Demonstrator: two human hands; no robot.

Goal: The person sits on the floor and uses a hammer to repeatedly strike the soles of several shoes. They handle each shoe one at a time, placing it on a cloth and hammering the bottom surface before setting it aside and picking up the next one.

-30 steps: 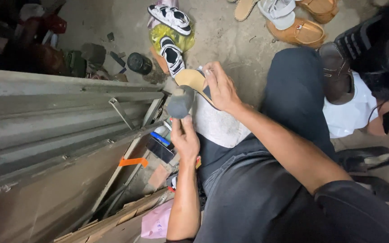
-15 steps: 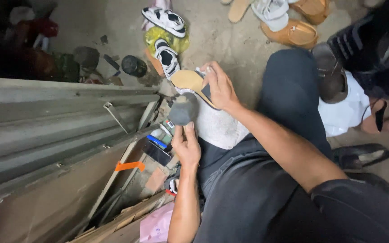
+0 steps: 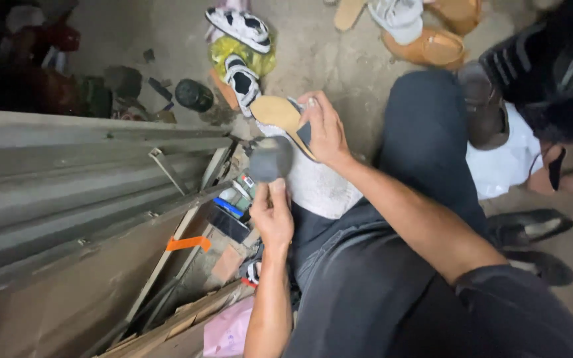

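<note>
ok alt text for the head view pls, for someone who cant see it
Seen from above, a seated person's right hand holds a tan sandal sole over a white cloth on the lap, while the left hand grips a dark grey block. Shoes litter the concrete floor.

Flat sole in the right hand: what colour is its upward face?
Tan, on the flat sole held by the right hand; head view.

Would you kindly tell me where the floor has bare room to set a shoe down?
The widest free patch is the concrete floor between the black-and-white sandals and the tan shoes. Another lies bottom right, past the black shoes. It is crowded left of the left hand, among metal sheets and scraps, and around the right hand holding the tan sole.
</note>
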